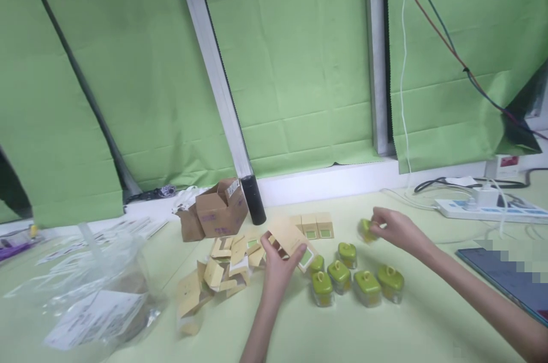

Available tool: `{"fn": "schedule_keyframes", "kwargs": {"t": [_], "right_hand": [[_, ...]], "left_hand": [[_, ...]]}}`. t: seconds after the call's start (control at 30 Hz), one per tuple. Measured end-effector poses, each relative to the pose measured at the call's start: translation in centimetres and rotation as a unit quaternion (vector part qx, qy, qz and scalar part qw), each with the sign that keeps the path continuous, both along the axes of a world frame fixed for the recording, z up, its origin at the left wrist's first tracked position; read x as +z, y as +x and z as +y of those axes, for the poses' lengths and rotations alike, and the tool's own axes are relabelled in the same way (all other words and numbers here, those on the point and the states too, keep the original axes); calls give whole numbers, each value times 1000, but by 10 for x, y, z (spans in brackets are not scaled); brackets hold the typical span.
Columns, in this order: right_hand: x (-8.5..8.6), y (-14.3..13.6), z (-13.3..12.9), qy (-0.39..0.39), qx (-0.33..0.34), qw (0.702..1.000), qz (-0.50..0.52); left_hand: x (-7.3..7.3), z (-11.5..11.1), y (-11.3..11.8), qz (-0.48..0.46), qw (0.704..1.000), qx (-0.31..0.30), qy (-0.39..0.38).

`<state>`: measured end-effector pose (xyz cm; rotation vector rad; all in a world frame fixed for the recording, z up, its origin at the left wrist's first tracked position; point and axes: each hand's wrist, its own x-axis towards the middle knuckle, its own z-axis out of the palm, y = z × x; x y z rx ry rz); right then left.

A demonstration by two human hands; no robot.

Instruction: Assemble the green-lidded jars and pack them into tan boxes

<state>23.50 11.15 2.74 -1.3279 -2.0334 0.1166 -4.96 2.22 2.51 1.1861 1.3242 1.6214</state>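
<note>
My left hand (280,260) is wrapped round a beige box (289,237) with a green label, held tilted over the table. To the right, my right hand (387,226) pinches a small container with a green lid (366,230), slightly blurred. Several more green-lidded clear containers (367,289) stand between and below the hands, each with a ring on its lid. Behind the held box, a row of beige boxes (317,226) with green labels stands side by side. Several opened or unfolded beige boxes (214,274) lie in a pile left of my left hand.
A brown carton (220,214) and a black cylinder (254,200) stand at the back. Clear plastic bags (98,294) with a paper label lie at the left. A power strip (462,209) with cables and a dark tablet-like device (509,280) are at the right.
</note>
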Motion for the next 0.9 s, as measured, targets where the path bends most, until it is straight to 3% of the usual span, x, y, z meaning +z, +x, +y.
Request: {"fn": "schedule_keyframes", "kwargs": {"t": [0.17, 0.3, 0.37, 0.43, 0.57, 0.67, 0.73, 0.9], "right_hand": [[-30, 11, -3, -17, 25, 996, -80], [-21, -26, -32, 62, 121, 985, -110], [-11, -52, -46, 198, 222, 943, -150], [-1, -76, -55, 287, 283, 894, -195], [4, -107, -51, 338, 321, 859, -210], [-6, -121, -38, 324, 332, 862, -204], [-13, -129, -27, 297, 314, 879, -199], [-14, -137, 23, 167, 149, 962, -159]], "left_hand": [[-10, -1, 14, -124, 991, -42, -36], [-10, -10, 26, -232, 964, -112, -71], [-8, -13, 27, -263, 953, -126, -83], [-5, -15, 24, -283, 943, -149, -95], [-2, -13, 9, -261, 951, -136, -99], [-7, -8, -8, -212, 970, -77, -86], [-13, -2, -22, -158, 984, -19, -79], [-24, 7, -59, 57, 988, 125, -64]]}}
